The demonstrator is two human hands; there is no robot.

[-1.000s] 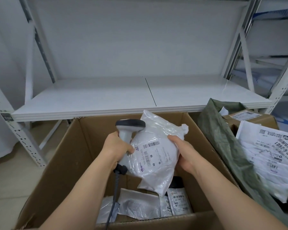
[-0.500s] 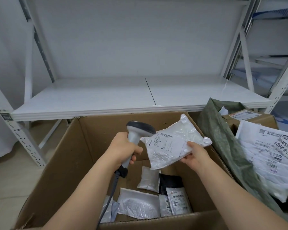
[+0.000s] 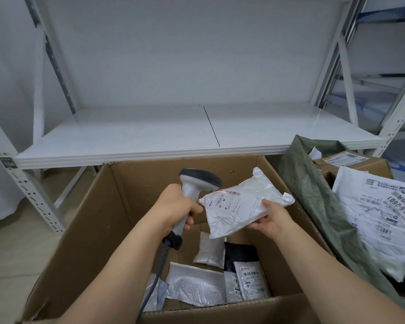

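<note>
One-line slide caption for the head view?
Left hand aims a barcode scanner at a white parcel held by the right hand over a cardboard box.

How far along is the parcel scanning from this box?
Done: one white parcel is out of the cardboard box, label up. In hand: left hand aims the scanner, its red line at the barcode; right hand holds the parcel. Left: several packets lie in the box.

The large white mailing bag (image 3: 381, 213), right of the cardboard box (image 3: 98, 220), carries the bold number 57-6-2601, upside down from this side. Its smaller lines are too blurred to read. The parcel (image 3: 241, 209) above the box bears a barcode label (image 3: 227, 198) with print too small to read. The same goes for the packet (image 3: 251, 284) inside the box.
</note>
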